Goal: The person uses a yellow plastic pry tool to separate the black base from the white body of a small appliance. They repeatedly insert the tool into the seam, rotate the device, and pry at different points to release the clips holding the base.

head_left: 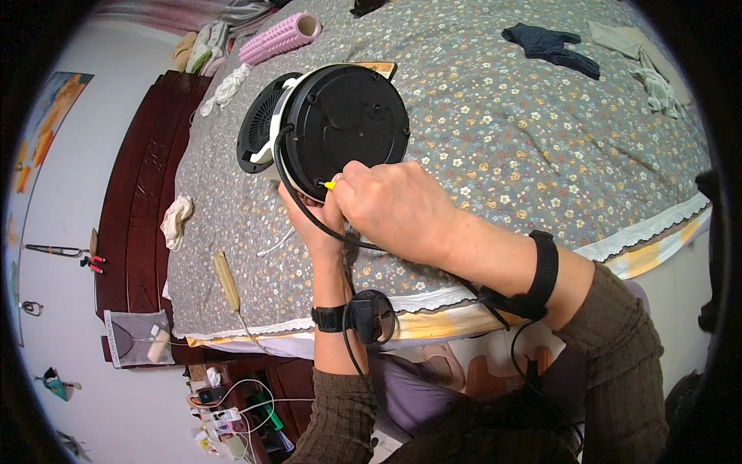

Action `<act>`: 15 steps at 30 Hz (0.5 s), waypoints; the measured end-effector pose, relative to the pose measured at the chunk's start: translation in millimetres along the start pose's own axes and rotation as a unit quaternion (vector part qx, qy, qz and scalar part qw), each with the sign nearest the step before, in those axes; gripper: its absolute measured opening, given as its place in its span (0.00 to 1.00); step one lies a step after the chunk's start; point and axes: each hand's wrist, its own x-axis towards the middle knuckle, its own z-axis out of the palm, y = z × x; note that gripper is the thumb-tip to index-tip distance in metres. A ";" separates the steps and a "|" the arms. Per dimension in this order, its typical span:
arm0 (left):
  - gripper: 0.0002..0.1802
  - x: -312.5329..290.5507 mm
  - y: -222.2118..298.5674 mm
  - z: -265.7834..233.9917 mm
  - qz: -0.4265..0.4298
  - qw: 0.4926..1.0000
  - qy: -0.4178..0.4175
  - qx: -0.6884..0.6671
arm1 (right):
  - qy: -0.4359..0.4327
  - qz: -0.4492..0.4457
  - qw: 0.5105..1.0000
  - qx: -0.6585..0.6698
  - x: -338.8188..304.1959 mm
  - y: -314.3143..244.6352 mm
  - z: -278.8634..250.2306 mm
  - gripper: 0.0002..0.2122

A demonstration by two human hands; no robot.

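Note:
A desk fan with a round black base (359, 108) and a black grille (264, 120) in a white body is tipped so its underside faces me. My left hand (315, 226) grips the fan from below, close to the base's lower rim; its fingertips are partly hidden. In my closed right hand (398, 205) is a small screwdriver (330, 185), of which a yellow part and thin shaft show. Its tip is at a hole near the base's lower edge. A black power cord (292, 189) leaves the rim and runs down between my hands.
The fan is above a bed with a flowered grey cover (479, 139). On it lie a pink foam roller (280, 39), a dark blue garment (550, 48), a beige cloth (178, 223) and a yellowish stick-shaped item (226, 282). A dark headboard (139, 178) stands left.

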 end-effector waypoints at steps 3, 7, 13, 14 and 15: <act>0.32 1.1 -1.2 -0.4 0.001 1.000 -0.003 0.003 | 0.009 0.045 0.997 0.059 3.6 4.9 5.9 0.07; 0.33 1.4 0.8 -3.3 -0.028 0.999 -0.016 0.020 | -0.051 0.250 0.892 0.372 11.3 11.0 5.4 0.09; 0.24 -1.3 3.9 0.9 0.013 0.999 0.008 0.035 | -0.138 0.509 0.441 0.727 14.5 12.2 -5.8 0.11; 0.24 -1.0 4.2 1.4 0.007 0.999 0.011 0.034 | -0.138 0.513 0.449 0.719 15.4 11.9 -5.7 0.11; 0.25 -0.9 4.4 1.6 0.007 0.999 0.010 0.034 | -0.140 0.501 0.461 0.720 16.0 11.2 -5.1 0.10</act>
